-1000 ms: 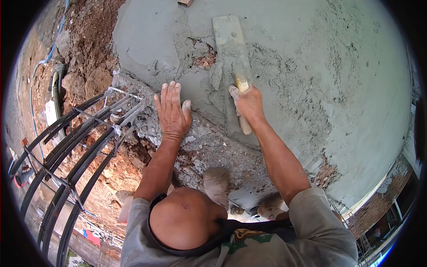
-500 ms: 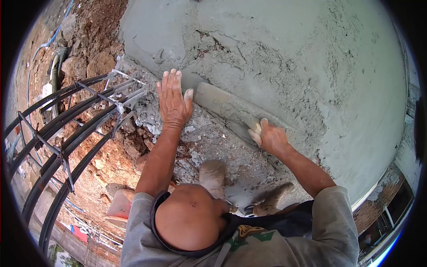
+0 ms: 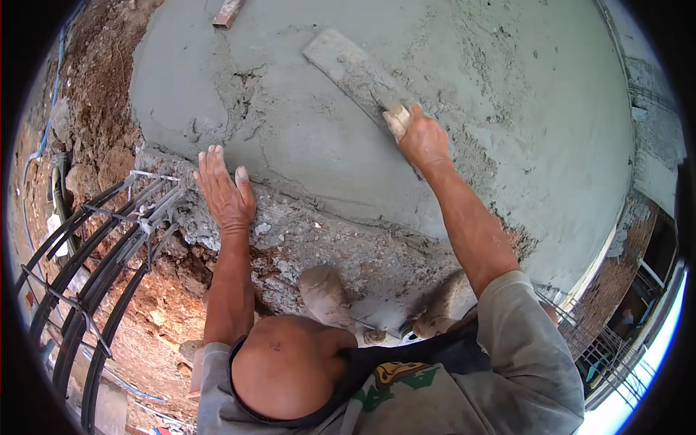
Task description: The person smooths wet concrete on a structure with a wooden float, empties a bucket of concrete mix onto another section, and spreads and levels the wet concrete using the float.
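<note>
My right hand (image 3: 423,138) is closed round the pale handle of a long flat float (image 3: 355,72), whose blade lies slanting up and left on the wet grey concrete (image 3: 312,145). Flat on the rough edge of the concrete, near the ends of the steel bars, rests my left hand (image 3: 226,190), fingers stretched out and holding nothing. A smooth wet band runs between the two hands, below the blade. Left of the float, a small rough hollow (image 3: 248,80) shows in the surface.
Dark curved reinforcing bars (image 3: 109,268) reach out at the left, over reddish soil (image 3: 163,312). A small block (image 3: 228,13) lies on the concrete at the top. Boots (image 3: 324,290) stand below the rough edge. Brickwork (image 3: 609,297) is at the right.
The float has swung from lying along the edge to farther up on the concrete, with my right hand still round its handle. The concrete it passed over looks smoother. My left hand stays on the edge.
</note>
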`<state>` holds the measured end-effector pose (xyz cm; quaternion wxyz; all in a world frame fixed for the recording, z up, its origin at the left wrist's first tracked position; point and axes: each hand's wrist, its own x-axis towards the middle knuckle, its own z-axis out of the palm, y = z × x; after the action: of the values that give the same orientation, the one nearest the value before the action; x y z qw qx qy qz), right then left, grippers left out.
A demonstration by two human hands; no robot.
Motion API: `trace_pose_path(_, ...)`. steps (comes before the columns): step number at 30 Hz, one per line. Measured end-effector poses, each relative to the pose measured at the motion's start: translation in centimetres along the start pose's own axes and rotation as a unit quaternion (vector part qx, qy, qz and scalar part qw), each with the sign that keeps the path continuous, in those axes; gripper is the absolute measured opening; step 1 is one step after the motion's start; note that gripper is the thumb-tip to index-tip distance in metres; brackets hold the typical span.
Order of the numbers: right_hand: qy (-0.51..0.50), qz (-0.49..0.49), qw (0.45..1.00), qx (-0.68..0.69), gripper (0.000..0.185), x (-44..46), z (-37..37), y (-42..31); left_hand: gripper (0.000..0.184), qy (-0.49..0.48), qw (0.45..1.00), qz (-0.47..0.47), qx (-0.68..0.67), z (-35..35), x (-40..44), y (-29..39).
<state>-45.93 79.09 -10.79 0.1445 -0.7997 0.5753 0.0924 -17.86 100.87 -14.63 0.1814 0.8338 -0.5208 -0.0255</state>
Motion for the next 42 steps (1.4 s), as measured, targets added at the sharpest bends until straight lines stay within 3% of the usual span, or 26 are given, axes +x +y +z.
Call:
trace_pose_path(2,0.014,0.098,0.995,0.000,0.051,-2.8,-0.5,3.9,0.054,0.000,1.000,0.001,0.007,0.1,-0.1,-0.3)
trace_pose_path(4,0.127,0.081,0.987,0.058,0.048,-5.0,2.5,10.2,0.055,-0.006,1.000,-0.004,0.012,0.1,0.0,-0.3)
trace_pose_path(6,0.102,0.172,0.958,0.206,0.044,-6.3,5.1,15.5,0.055,-0.012,1.000,-0.003,0.016,0.0,-0.1,-0.2)
trace_pose_path(7,0.088,0.232,0.925,0.288,0.042,-6.7,5.4,16.4,0.055,-0.010,1.000,-0.001,0.016,0.1,-0.1,-0.2)
trace_pose_path(9,0.012,0.380,0.786,0.487,0.039,-6.8,2.8,12.4,0.055,-0.010,1.000,0.004,0.015,0.3,0.1,-0.2)
trace_pose_path(13,-0.009,0.298,0.807,0.509,0.037,-3.6,2.8,6.5,0.055,-0.032,0.999,-0.004,0.030,0.0,-0.1,0.0)
trace_pose_path(17,-0.184,0.202,0.868,0.414,0.045,1.8,0.0,-2.3,0.055,-0.041,0.998,-0.006,0.036,0.0,0.3,0.1)
trace_pose_path(19,-0.180,0.079,0.919,0.342,0.052,3.7,2.4,-4.6,0.055,-0.038,0.999,-0.007,0.035,0.1,0.4,0.1)
trace_pose_path(21,-0.086,-0.046,0.966,0.241,0.058,3.3,4.5,-7.5,0.056,-0.034,0.999,0.001,0.026,0.1,0.5,0.0)
trace_pose_path(24,-0.213,-0.058,0.960,0.175,0.056,0.0,1.8,-10.2,0.057,-0.016,1.000,0.005,0.007,0.0,0.4,-0.3)
trace_pose_path(28,-0.223,-0.155,0.956,0.110,0.052,-7.6,2.9,-6.0,0.059,0.004,1.000,-0.005,-0.009,0.0,-0.1,-0.5)
trace_pose_path(33,-0.171,-0.170,0.970,0.013,0.046,-11.5,4.0,-0.5,0.060,-0.001,1.000,-0.005,0.004,0.3,-0.1,-0.5)
trace_pose_path(38,-0.087,-0.237,0.968,-0.007,0.046,-3.1,2.8,-3.2,0.059,0.005,1.000,-0.008,0.008,0.5,-0.2,-0.8)
trace_pose_path(42,-0.038,-0.189,0.981,-0.015,0.051,2.6,1.4,-3.0,0.059,0.013,1.000,-0.004,0.005,0.6,-0.1,-0.7)
